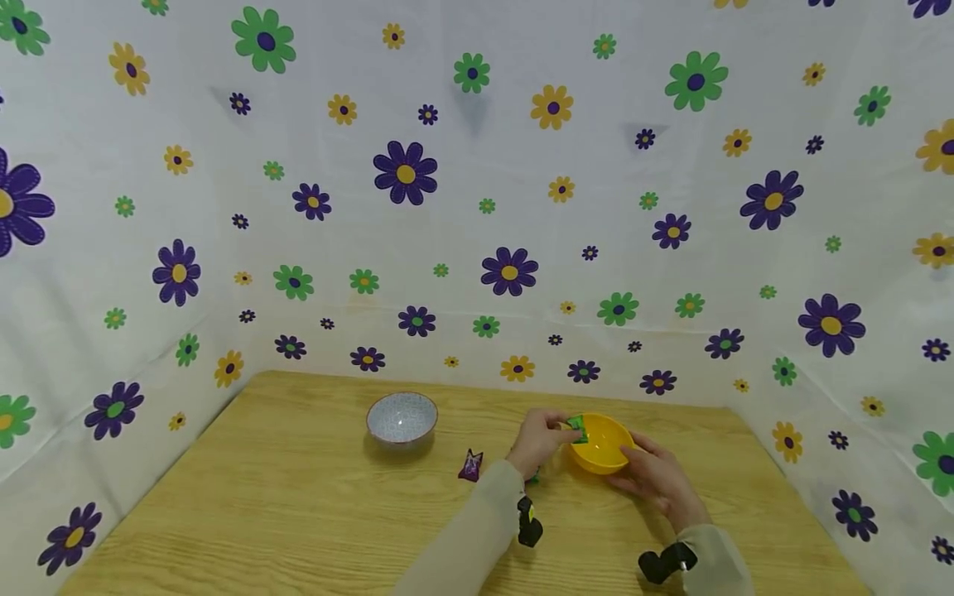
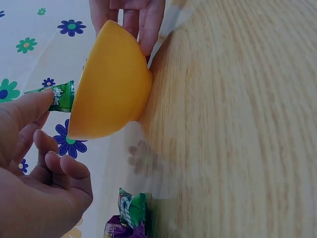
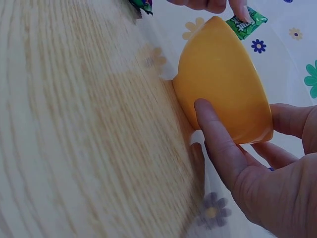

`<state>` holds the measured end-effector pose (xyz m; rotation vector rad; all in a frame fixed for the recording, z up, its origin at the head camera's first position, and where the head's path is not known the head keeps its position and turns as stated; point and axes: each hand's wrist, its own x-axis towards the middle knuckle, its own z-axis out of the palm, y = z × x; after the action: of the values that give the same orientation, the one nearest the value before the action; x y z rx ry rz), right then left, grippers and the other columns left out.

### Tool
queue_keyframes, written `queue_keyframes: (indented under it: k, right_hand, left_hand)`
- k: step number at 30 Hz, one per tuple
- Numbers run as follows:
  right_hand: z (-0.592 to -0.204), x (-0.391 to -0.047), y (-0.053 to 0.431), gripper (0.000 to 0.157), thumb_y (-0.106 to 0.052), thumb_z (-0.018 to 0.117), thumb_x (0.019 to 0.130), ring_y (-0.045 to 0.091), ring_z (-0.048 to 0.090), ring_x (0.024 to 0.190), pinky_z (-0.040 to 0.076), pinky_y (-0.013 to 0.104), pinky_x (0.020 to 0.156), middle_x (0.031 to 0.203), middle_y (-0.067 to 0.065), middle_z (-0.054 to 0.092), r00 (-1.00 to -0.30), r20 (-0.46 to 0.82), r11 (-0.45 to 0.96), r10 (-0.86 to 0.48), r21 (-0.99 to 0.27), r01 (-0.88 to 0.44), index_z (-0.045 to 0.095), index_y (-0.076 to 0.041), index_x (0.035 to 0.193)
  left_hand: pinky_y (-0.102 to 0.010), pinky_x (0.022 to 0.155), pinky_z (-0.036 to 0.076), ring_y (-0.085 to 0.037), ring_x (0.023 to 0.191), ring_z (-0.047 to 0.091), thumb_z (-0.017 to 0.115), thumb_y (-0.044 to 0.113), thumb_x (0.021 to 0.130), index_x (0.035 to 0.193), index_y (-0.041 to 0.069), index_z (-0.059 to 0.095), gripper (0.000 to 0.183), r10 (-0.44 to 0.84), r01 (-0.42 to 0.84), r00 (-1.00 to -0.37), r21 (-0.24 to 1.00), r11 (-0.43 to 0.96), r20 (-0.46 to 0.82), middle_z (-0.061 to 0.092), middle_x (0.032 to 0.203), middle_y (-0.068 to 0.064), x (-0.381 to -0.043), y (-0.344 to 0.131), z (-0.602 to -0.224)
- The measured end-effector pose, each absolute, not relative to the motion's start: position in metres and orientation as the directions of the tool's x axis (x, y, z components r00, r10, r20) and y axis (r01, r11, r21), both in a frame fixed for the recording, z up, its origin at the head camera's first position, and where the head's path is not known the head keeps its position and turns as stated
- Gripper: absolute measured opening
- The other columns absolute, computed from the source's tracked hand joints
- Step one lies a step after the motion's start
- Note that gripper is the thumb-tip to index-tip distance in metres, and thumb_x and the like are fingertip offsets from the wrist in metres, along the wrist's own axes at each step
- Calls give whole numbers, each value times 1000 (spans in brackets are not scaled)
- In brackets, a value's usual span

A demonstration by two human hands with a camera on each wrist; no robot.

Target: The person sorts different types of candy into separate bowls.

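Note:
A yellow bowl [image 1: 604, 447] stands upright on the wooden table, toward the right. My left hand [image 1: 538, 440] pinches a small green candy packet [image 1: 577, 429] between thumb and finger, at the bowl's left rim. In the left wrist view the green packet [image 2: 62, 96] is beside the rim, and the other fingers curl loosely below it. My right hand [image 1: 662, 480] grips the bowl's right side; in the right wrist view its fingers [image 3: 218, 134] lie against the outer wall and the thumb is at the rim. The bowl's inside shows only in the head view.
A purple wrapped candy [image 1: 471, 465] lies left of my left hand. Green and purple candies [image 2: 130, 210] lie close together near that wrist, mostly hidden in the head view. A speckled bowl with a reddish rim [image 1: 402, 419] stands farther left. Flowered cloth [image 1: 477, 207] surrounds the table.

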<state>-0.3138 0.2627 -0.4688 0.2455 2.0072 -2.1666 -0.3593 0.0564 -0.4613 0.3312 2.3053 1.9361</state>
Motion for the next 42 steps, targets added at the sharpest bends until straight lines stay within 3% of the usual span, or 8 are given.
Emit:
queue_keyframes:
  k: [7, 21, 25, 30, 35, 38, 40, 42]
  right_hand:
    - [-469, -313, 263, 58, -12, 45, 104, 39, 54, 125, 54, 47, 91, 152, 35, 28, -974, -226, -56, -25, -972, 227, 20, -1, 155]
    - [-467, -315, 262, 59, -14, 45, 105, 44, 44, 134, 53, 47, 93, 153, 33, 27, -969, -247, -54, -24, -967, 248, 18, -4, 156]
    - [-466, -314, 262, 58, -14, 43, 105, 45, 40, 136, 52, 48, 94, 154, 33, 25, -968, -251, -49, -29, -967, 252, 16, -3, 156]
    - [-465, -314, 263, 58, -14, 43, 105, 46, 40, 136, 52, 48, 94, 154, 33, 25, -970, -239, -49, -36, -969, 241, 17, -3, 156]
    - [-466, -314, 264, 59, -15, 45, 105, 46, 41, 135, 52, 48, 94, 155, 32, 25, -970, -243, -47, -28, -969, 244, 17, -3, 156]
    - [-467, -315, 265, 60, -15, 45, 105, 45, 42, 135, 52, 48, 94, 154, 33, 25, -969, -245, -52, -29, -968, 246, 16, -2, 156]
    - [-468, -315, 265, 60, -15, 45, 105, 44, 44, 133, 52, 48, 94, 153, 34, 26, -969, -243, -53, -34, -968, 245, 16, -2, 156]
    - [-469, -315, 265, 60, -15, 46, 105, 43, 48, 131, 53, 48, 93, 153, 35, 27, -970, -241, -57, -32, -968, 242, 17, -2, 155]
  left_hand:
    - [-24, 63, 38, -15, 78, 46, 78, 13, 83, 97, 7, 75, 15, 293, 106, -955, 973, 205, 42, 57, 90, -3, -354, 54, -458]
    - [-25, 68, 39, -13, 82, 46, 75, 17, 87, 105, 6, 74, 22, 324, 110, -945, 977, 183, 46, 60, 95, 2, -362, 30, -458]
    - [-25, 59, 38, -13, 73, 44, 74, 17, 88, 108, 6, 73, 23, 349, 102, -937, 978, 180, 34, 61, 92, 0, -362, 15, -458]
    - [-27, 58, 41, -16, 70, 46, 74, 17, 88, 108, 7, 72, 23, 367, 89, -930, 981, 173, 20, 60, 88, -1, -364, -2, -459]
    - [-27, 50, 42, -19, 58, 44, 73, 8, 87, 114, -2, 69, 29, 435, 71, -900, 985, 160, -6, 60, 93, -13, -367, -13, -461]
    - [-29, 61, 47, -19, 73, 49, 75, 9, 85, 114, -2, 70, 31, 474, 129, -880, 957, 259, -10, 61, 110, -16, -368, -18, -461]
    - [-36, 77, 52, -22, 93, 54, 76, 11, 85, 113, 1, 71, 31, 488, 171, -872, 928, 331, -13, 60, 125, -14, -369, -20, -461]
    - [-44, 94, 48, -27, 112, 51, 78, 13, 83, 112, 3, 72, 31, 493, 198, -870, 899, 391, -23, 58, 133, -11, -369, -22, -462]
